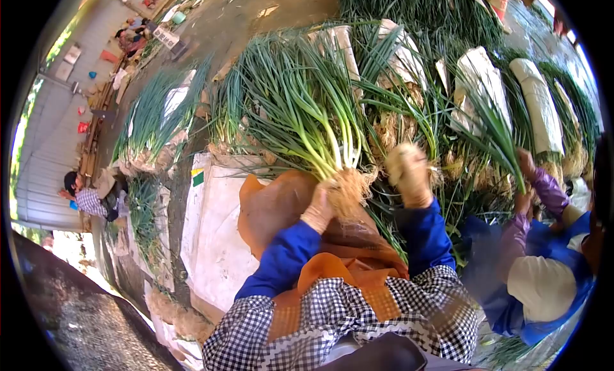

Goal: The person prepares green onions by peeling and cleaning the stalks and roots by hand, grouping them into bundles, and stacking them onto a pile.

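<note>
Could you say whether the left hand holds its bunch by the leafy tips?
No, the left hand grips the bunch at its root end.

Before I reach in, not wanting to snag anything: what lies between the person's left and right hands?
The shaggy roots of the bunch held in the left hand lie between it and the blurred right hand, in the head view.

The left hand (318, 210) curls closed near the frame's centre. The right hand (409, 175), motion-blurred, is right of centre.
</note>
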Available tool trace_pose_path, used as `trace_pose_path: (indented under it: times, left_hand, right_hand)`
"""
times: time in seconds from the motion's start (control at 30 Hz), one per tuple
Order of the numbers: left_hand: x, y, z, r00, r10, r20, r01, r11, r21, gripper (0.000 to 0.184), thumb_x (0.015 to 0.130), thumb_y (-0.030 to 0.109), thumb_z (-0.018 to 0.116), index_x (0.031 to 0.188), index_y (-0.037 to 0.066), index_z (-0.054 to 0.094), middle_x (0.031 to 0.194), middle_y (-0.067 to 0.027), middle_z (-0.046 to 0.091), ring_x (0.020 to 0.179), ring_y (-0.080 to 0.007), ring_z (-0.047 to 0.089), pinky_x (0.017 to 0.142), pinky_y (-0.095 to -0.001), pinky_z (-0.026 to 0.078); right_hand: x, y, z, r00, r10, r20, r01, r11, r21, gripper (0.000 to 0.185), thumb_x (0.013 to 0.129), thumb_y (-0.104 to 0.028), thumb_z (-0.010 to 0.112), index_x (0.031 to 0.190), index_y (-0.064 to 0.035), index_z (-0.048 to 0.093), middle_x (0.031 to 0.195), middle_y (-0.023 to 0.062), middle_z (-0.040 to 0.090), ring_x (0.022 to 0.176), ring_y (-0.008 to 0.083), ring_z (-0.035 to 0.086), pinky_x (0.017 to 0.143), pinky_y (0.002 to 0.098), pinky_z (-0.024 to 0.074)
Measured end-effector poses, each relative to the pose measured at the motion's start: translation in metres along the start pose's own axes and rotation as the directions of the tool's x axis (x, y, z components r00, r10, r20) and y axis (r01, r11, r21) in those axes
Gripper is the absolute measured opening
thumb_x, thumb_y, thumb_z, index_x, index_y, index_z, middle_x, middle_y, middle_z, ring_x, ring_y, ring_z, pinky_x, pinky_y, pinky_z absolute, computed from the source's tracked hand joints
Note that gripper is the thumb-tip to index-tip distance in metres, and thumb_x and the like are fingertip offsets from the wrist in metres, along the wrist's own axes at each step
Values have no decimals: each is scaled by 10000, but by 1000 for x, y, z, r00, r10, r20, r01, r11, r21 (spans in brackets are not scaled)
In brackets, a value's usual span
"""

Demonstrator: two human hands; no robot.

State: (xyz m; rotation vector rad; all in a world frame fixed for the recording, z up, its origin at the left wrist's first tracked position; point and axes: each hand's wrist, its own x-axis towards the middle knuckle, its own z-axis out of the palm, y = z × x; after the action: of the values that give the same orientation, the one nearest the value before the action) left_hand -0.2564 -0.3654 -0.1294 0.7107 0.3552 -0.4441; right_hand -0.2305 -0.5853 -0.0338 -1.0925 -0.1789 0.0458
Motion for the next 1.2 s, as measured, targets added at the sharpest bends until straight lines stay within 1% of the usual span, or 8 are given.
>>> trace_pose_path:
  times: [0.17, 0.33, 0.43, 0.53, 0.67, 0.97, 1.07, 1.2]
  left_hand:
    - [-78, 122, 94, 967, 2, 256, 111, 897, -428, 443, 897, 236, 466, 1273, 29, 359, 889, -41, 425, 687, -103, 445, 564, -239, 417]
    - [-123, 191, 155, 877, 50, 477, 136, 928, -346, 431, 880, 185, 485, 1251, 11, 350, 826, -22, 426, 667, -84, 461, 512, -193, 413]
    - [-169, 213, 205, 854, 258, 451, -56, 909, -413, 513, 871, 153, 471, 1312, -40, 295, 764, -14, 434, 528, -63, 466, 414, -169, 414]
    - [-176, 229, 191, 792, 243, 561, 29, 902, -431, 538, 860, 142, 491, 1309, -71, 285, 750, -22, 442, 486, -55, 454, 392, -165, 423]
    - [-176, 218, 192, 859, 217, 464, -54, 939, -339, 567, 861, 174, 513, 1321, -60, 278, 765, -31, 443, 491, -68, 460, 396, -182, 428]
    - [-176, 225, 155, 852, 169, 496, 96, 880, -465, 505, 893, 173, 450, 1310, -54, 279, 804, -42, 449, 549, -86, 465, 441, -202, 418]
    - [-181, 225, 156, 879, 236, 415, -9, 878, -479, 503, 873, 99, 448, 1321, -52, 274, 765, -24, 442, 497, -58, 476, 428, -200, 444]
    - [-166, 223, 147, 858, 214, 468, 33, 884, -466, 516, 878, 163, 478, 1304, -63, 292, 816, -48, 456, 538, -81, 466, 441, -194, 430]
  right_hand:
    - [33, 23, 21, 956, -256, -145, 206, 933, -295, 358, 832, -210, 598, 1134, -31, 525, 1020, 95, 578, 935, 175, 544, 852, 304, 440]
    - [76, 69, 120, 759, -323, 565, 601, 681, -418, 271, 746, -169, 619, 995, -71, 581, 940, 80, 585, 887, 204, 565, 727, 319, 471]
    - [103, 174, 84, 644, -147, 750, 748, -83, -659, 63, 662, -145, 609, 716, -154, 577, 679, 22, 527, 674, 198, 560, 536, 298, 450]
    - [93, 99, 84, 955, -296, 23, 237, 715, -658, 189, 815, -260, 614, 752, -82, 598, 648, 47, 578, 658, 177, 591, 568, 271, 472]
    - [121, -4, 126, 972, -158, 175, 211, 914, -347, 415, 801, -332, 630, 1084, -37, 556, 968, 88, 610, 803, 148, 565, 691, 262, 462]
    - [177, 105, 39, 924, -161, 346, 350, -7, -937, 283, 908, -278, 414, 862, -83, 613, 779, 116, 609, 694, 204, 599, 570, 320, 484]
    - [112, 134, -26, 921, 365, -138, -168, 52, -984, 435, 863, -464, 420, 927, -112, 668, 970, 179, 635, 908, 293, 615, 830, 363, 461]
    - [106, 66, 56, 965, -107, 240, 262, 455, -851, 461, 862, -434, 502, 1080, -37, 588, 820, 137, 639, 700, 222, 617, 588, 295, 485]
